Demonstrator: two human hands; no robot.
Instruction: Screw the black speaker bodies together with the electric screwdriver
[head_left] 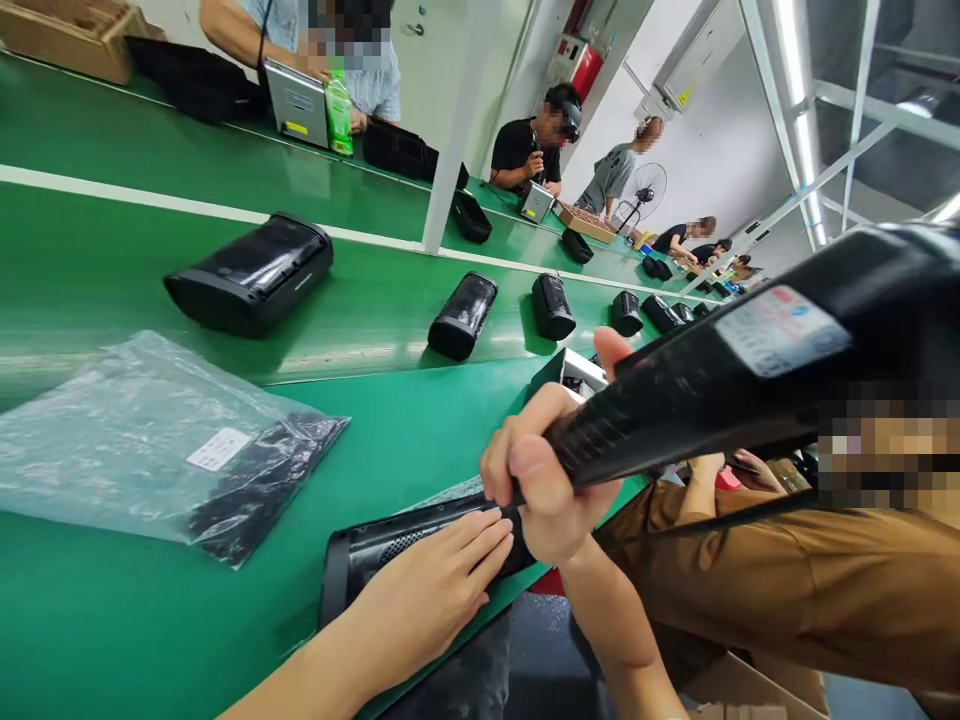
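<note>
A long black handheld tool (675, 390) with a pale label slants up to the right, close to the camera. Around its lower end my right hand (544, 475) is wrapped. My left hand (442, 570) lies flat, fingers stretched, on a black speaker-like housing (352, 560) with a perforated grille, on the green table edge. The tip of the tool and the far end of the housing are hidden behind my right hand.
A clear plastic bag (150, 450) with small black parts lies at left. Several black housings (255, 270) stand on the green conveyor (375, 290) beyond. A person in brown (750, 580) is close at right; others work across the line.
</note>
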